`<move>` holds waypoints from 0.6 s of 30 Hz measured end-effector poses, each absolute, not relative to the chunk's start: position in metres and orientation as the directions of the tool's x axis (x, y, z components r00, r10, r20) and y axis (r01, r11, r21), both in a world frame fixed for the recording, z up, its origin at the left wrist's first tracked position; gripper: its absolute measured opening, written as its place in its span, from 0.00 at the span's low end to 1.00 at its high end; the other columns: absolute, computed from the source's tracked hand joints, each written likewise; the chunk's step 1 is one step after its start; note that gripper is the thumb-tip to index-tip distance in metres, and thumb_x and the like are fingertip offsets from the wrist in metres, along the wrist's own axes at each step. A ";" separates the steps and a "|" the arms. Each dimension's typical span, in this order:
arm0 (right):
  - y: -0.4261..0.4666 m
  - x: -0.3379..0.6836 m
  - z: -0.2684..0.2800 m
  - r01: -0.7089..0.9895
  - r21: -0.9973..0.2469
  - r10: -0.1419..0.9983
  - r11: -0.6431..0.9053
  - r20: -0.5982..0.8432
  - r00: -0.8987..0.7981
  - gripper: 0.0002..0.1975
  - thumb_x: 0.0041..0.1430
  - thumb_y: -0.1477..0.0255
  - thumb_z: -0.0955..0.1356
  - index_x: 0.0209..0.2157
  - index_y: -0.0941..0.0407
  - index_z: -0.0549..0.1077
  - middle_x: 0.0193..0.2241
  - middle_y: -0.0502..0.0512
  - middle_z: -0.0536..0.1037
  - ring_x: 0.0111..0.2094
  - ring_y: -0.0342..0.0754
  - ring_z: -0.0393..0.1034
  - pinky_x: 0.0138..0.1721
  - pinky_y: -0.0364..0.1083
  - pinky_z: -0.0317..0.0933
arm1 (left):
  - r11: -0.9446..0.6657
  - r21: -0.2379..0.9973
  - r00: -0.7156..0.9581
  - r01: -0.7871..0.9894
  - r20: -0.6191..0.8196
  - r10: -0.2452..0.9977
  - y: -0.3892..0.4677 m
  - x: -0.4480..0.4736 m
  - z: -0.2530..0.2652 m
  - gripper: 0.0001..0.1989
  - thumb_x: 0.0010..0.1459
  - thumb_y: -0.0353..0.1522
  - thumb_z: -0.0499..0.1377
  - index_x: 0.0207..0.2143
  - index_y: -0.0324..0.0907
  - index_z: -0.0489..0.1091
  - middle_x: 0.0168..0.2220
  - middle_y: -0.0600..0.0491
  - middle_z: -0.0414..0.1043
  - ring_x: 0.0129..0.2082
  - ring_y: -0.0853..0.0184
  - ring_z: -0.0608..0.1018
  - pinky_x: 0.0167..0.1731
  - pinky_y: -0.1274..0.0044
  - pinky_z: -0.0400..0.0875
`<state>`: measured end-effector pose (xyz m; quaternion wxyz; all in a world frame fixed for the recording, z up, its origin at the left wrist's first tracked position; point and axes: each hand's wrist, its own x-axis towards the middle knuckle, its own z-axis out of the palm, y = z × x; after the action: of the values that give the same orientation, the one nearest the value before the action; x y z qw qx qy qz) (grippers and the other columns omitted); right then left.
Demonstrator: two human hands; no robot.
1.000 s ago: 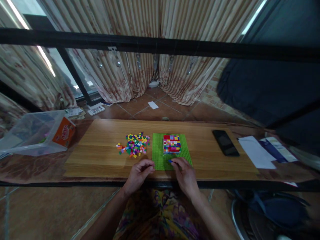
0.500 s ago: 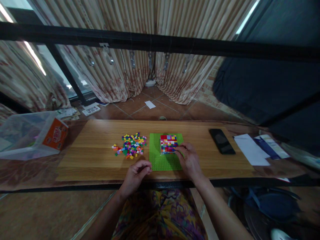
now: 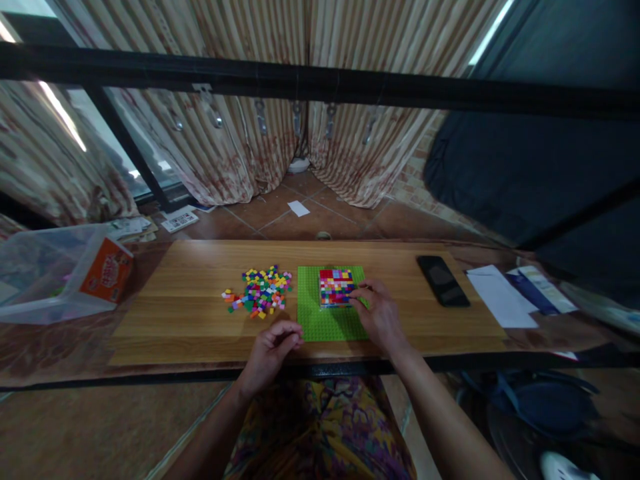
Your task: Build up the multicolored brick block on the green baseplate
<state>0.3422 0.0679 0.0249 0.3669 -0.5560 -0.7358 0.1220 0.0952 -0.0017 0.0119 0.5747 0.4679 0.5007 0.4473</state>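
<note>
A green studded baseplate (image 3: 320, 325) lies on the wooden board in front of me. On it stands a block of many-coloured toy bricks (image 3: 336, 287). My right hand (image 3: 379, 313) is at the block's right side, thumb and forefinger pinched together at its edge. Whatever is between those fingertips is too small to make out. My left hand (image 3: 275, 347) rests at the baseplate's lower left corner, fingers curled in with the thumb against them; anything inside is hidden. A pile of small loose toy bricks (image 3: 263, 290) lies left of the baseplate.
A black phone (image 3: 443, 281) lies on the right of the wooden board (image 3: 185, 293). White papers (image 3: 500, 297) are beyond its right end. At far left stands a clear plastic box (image 3: 55, 267) with an orange label. A dark rail (image 3: 320, 83) crosses above the board.
The view has shifted slightly. My right hand stays at the block's right edge with its fingers moved only a little; my left hand keeps its place.
</note>
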 end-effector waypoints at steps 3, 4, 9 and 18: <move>0.066 0.340 0.021 0.681 -0.665 0.924 0.306 0.379 -0.046 0.07 0.56 0.67 0.67 0.31 0.52 0.77 0.39 0.56 0.72 0.43 0.52 0.68 0.46 0.53 0.63 | 0.165 0.985 0.098 -0.049 -0.160 0.982 -0.002 0.095 0.012 0.09 0.52 0.36 0.63 0.35 0.40 0.74 0.31 0.53 0.74 0.30 0.70 0.75 0.34 0.77 0.72; 0.065 0.339 0.020 0.656 -0.697 0.930 0.290 0.367 -0.021 0.07 0.56 0.66 0.67 0.32 0.52 0.77 0.39 0.56 0.72 0.42 0.52 0.69 0.45 0.53 0.64 | 0.167 0.985 0.099 -0.047 -0.162 0.982 -0.001 0.095 0.011 0.09 0.52 0.36 0.62 0.35 0.40 0.73 0.31 0.53 0.74 0.30 0.70 0.75 0.34 0.77 0.72; 0.059 0.334 0.011 0.518 -0.826 0.935 0.221 0.330 0.128 0.11 0.55 0.62 0.68 0.34 0.54 0.77 0.39 0.58 0.73 0.40 0.51 0.70 0.39 0.49 0.66 | 0.163 0.986 0.104 -0.031 -0.159 0.982 -0.002 0.098 0.010 0.12 0.52 0.37 0.62 0.38 0.41 0.72 0.33 0.53 0.73 0.31 0.69 0.74 0.34 0.77 0.70; 0.049 0.338 0.003 0.412 -0.904 0.922 0.111 0.249 0.297 0.16 0.53 0.59 0.68 0.37 0.56 0.76 0.36 0.57 0.74 0.33 0.48 0.69 0.35 0.48 0.67 | -0.063 0.983 0.342 0.174 0.000 0.940 0.012 0.157 0.023 0.28 0.59 0.33 0.55 0.62 0.44 0.56 0.36 0.54 0.72 0.31 0.70 0.73 0.33 0.79 0.67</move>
<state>0.3385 0.0494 0.0033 0.5151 -0.6190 -0.5388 0.2474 0.1574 0.0119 0.0233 0.5229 0.6306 0.4416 0.3659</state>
